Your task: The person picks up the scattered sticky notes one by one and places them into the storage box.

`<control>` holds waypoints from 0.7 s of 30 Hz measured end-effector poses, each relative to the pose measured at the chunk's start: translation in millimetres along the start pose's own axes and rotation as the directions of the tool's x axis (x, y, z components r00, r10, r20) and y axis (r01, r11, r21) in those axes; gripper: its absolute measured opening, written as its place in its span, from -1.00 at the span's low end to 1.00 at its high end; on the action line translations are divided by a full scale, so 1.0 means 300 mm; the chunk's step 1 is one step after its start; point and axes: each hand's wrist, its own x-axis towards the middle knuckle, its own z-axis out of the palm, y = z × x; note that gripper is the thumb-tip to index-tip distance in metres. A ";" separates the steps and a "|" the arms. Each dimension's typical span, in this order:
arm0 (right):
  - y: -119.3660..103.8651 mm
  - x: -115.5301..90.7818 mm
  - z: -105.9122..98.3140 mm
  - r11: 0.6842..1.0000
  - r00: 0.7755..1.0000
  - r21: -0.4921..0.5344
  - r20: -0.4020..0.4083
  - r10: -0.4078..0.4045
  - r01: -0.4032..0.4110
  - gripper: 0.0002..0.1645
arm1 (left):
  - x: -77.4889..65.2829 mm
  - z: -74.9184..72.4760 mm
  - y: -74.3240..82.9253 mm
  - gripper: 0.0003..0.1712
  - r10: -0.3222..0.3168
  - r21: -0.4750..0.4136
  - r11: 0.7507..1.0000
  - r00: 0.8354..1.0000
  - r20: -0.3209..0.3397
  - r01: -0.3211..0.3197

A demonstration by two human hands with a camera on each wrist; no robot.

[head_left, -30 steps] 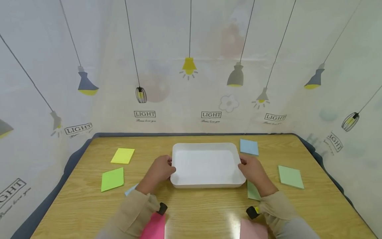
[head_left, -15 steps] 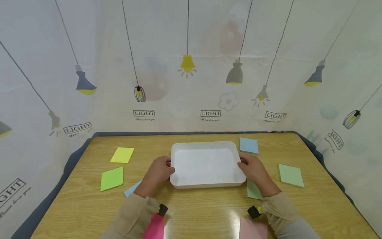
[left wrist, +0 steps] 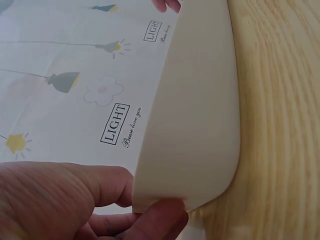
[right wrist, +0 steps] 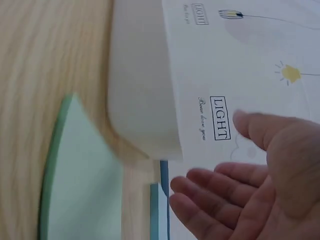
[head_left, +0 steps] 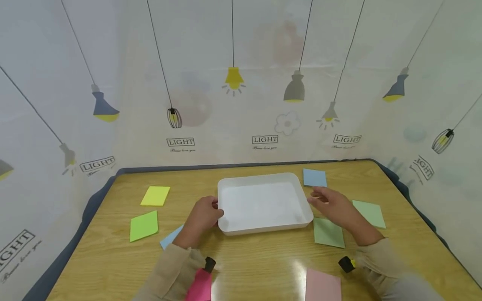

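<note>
A white rectangular tray (head_left: 263, 202) with rounded corners lies in the middle of the wooden table, nothing inside it. My left hand (head_left: 202, 215) grips its left side, thumb and fingers pinching the wall (left wrist: 190, 115) in the left wrist view. Off the right side, my right hand (head_left: 337, 209) hovers just apart from the rim, holding nothing. In the right wrist view its thumb and fingers (right wrist: 215, 187) are spread, with a gap to the tray's corner. A green sticky-note pad (head_left: 329, 232) lies below this hand, beside the tray's near right corner.
Sticky-note pads surround the tray: yellow (head_left: 155, 195) and lime (head_left: 144, 225) at left, light blue (head_left: 314, 177) at back right, pale green (head_left: 370, 213) at right. Hot pink (head_left: 200, 286) and pale pink (head_left: 323, 286) ones lie in front. My left wrist partly covers another blue pad (head_left: 170, 238).
My right hand has let go of the tray's right side and moved a little to the right, uncovering the green pad. The left hand keeps its grip. The head view has tilted slightly.
</note>
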 end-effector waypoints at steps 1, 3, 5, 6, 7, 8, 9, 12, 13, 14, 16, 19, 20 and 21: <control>0.002 -0.011 -0.009 1.000 1.000 -0.004 0.027 -0.005 0.005 -0.15 | 0.000 -0.001 0.000 -0.69 0.002 0.003 1.000 1.000 -0.004 -0.002; 0.012 -0.036 -0.023 0.999 0.996 -0.033 0.083 -0.016 0.018 -0.06 | -0.001 -0.003 0.000 -0.73 0.007 0.017 1.000 1.000 -0.010 -0.007; 0.028 -0.061 -0.028 0.995 0.991 -0.097 0.134 -0.022 0.036 0.02 | 0.000 -0.003 0.001 -0.76 0.011 0.028 1.000 1.000 -0.013 -0.010; 0.036 -0.073 -0.030 0.991 0.986 -0.129 0.162 -0.026 0.047 0.07 | 0.000 -0.002 0.001 -0.78 0.013 0.032 0.999 1.000 -0.012 -0.012; 0.044 -0.085 -0.028 0.985 0.982 -0.162 0.186 -0.028 0.059 0.11 | 0.001 -0.001 0.001 -0.78 0.016 0.036 0.999 1.000 -0.013 -0.016; 0.052 -0.095 -0.026 0.978 0.978 -0.194 0.208 -0.033 0.074 0.14 | 0.001 -0.001 0.002 -0.79 0.019 0.043 0.999 1.000 -0.013 -0.018; 0.060 -0.104 -0.023 0.972 0.974 -0.220 0.223 -0.037 0.088 0.16 | 0.002 0.001 0.002 -0.80 0.023 0.048 0.999 1.000 -0.016 -0.022; 0.073 -0.122 -0.012 0.951 0.965 -0.279 0.253 -0.064 0.136 0.19 | 0.001 0.001 0.002 -0.84 0.030 0.065 0.997 0.999 -0.023 -0.028; 0.075 -0.125 -0.008 0.942 0.965 -0.304 0.252 -0.067 0.145 0.19 | 0.000 0.000 0.003 -0.86 0.032 0.069 0.997 0.999 -0.024 -0.030; 0.077 -0.127 -0.005 0.930 0.966 -0.332 0.248 -0.073 0.155 0.19 | -0.002 -0.001 0.003 -0.87 0.030 0.069 0.997 0.999 -0.024 -0.028; 0.077 -0.129 -0.002 0.906 0.968 -0.389 0.238 -0.076 0.167 0.19 | -0.005 -0.003 0.005 -0.89 0.026 0.067 0.997 0.999 -0.021 -0.024; 0.078 -0.124 0.000 0.880 0.970 -0.442 0.231 -0.073 0.171 0.15 | -0.007 -0.004 0.006 -0.90 0.030 0.073 0.997 0.999 -0.016 -0.029; 0.078 -0.120 -0.001 0.878 0.970 -0.448 0.232 -0.068 0.168 0.12 | -0.007 -0.004 0.006 -0.89 0.031 0.073 0.997 0.999 -0.015 -0.030; 0.078 -0.115 -0.002 0.880 0.970 -0.447 0.237 -0.058 0.162 0.10 | -0.006 -0.003 0.005 -0.89 0.035 0.076 0.997 0.999 -0.015 -0.033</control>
